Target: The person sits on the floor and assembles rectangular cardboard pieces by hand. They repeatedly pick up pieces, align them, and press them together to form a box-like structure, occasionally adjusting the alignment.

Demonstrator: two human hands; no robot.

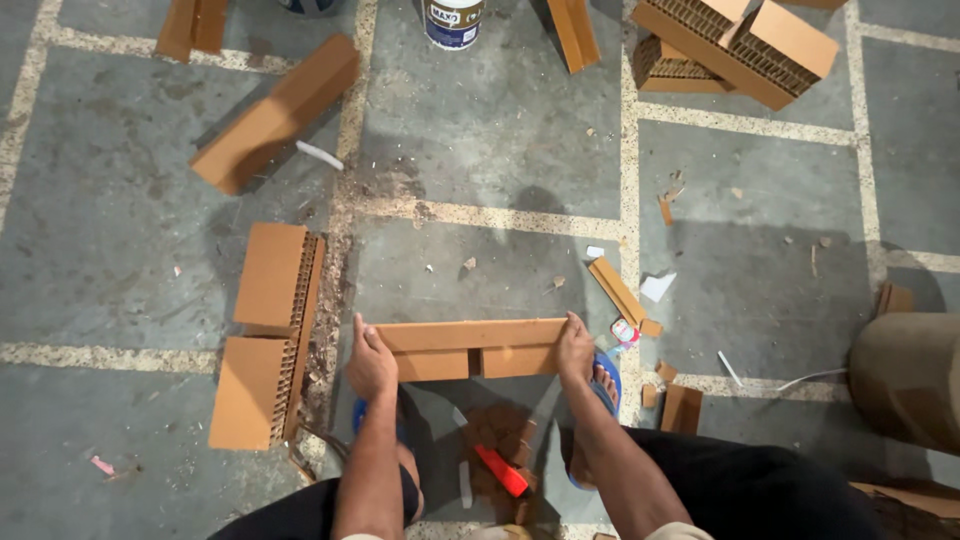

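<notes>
Both hands, left and right, grip clamped on cardboard assembly, scrap-littered grey concrete floor

Matt brown cardboard on rough, worn concrete

We see our left hand and right hand bare on a long cardboard piece, its faces smooth, matt brown paper. The stacked cardboard slabs beside it show rough honeycomb edges. The floor is dull grey concrete, scuffed and gritty, with coarse pale pebbled joints. Under us, a red cutter looks like glossy plastic, and the blue sandal like matt rubber. The paint can has a shiny printed wall.
</notes>
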